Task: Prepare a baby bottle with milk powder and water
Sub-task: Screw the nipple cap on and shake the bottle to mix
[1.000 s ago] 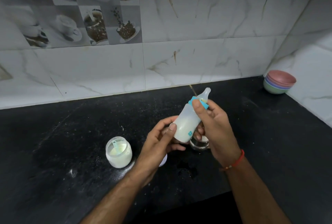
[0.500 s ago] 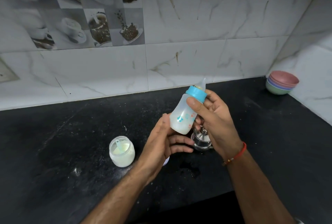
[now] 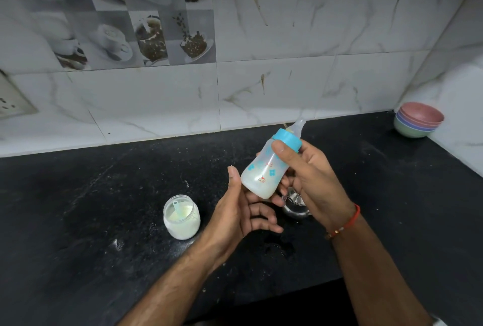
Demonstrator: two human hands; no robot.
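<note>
My right hand [image 3: 311, 182] has swung the capped bottle [image 3: 269, 166] up, gripping its neck. My left hand [image 3: 243, 210], now off it, hangs loosely spread. Mixing is likely under way.

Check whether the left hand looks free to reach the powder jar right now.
Probably yes. The left hand is open beside the baby bottle's base and grips nothing; the right hand holds the bottle. The powder jar stands uncovered just left of it, nothing between.
</note>
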